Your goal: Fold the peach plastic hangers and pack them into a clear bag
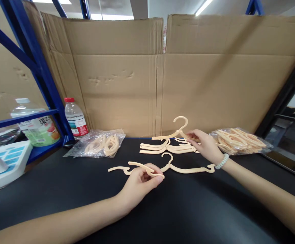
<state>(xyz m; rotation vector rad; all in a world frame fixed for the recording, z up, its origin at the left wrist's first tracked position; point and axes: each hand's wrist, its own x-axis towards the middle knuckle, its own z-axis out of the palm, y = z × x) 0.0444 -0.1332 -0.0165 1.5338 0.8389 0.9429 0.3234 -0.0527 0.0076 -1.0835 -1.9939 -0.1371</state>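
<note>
My left hand (140, 182) is closed, pinching a cream plastic hanger arm piece (139, 165) with a hooked end. Behind that hand, a cream hanger (188, 170) lies on the black table, partly covered by my fingers. Another loose arm piece (118, 168) shows just left of the hand. Farther back, my right hand (206, 145) grips one side of a hanger (165, 136) whose hook points up. This hanger is above several flat hangers (152, 148) laid close together. Whether it touches them I cannot tell.
A clear bag of hanger parts (241, 139) lies at the back right, a smaller bag (104, 145) at the back left. Bottles, one red-capped (75, 118), and a white-and-blue tray (10, 161) stand left by a blue frame (39, 73). Cardboard (117, 81) walls the back.
</note>
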